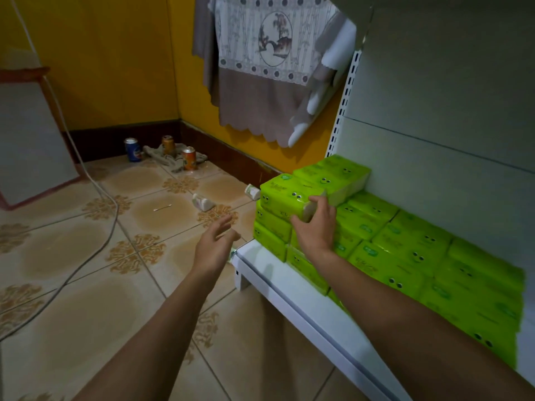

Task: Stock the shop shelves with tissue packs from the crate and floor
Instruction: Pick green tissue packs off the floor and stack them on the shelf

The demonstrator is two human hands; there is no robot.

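Bright green tissue packs (405,244) with cartoon eyes lie stacked in rows on the white bottom shelf (292,290). At the shelf's left end the stack is three high. My right hand (314,224) grips the end of the top green pack (282,195) of that stack, fingers curled round its pale end. My left hand (215,241) hovers open over the floor just left of the shelf corner, holding nothing. Two small pale tissue packs (203,202) (252,192) lie on the tiled floor beyond.
Three drink cans (189,158) and a crumpled cloth (169,157) sit by the yellow wall's dark skirting. A white cable (95,180) runs across the floor. A framed panel (29,134) leans at left. A curtain (260,68) hangs above.
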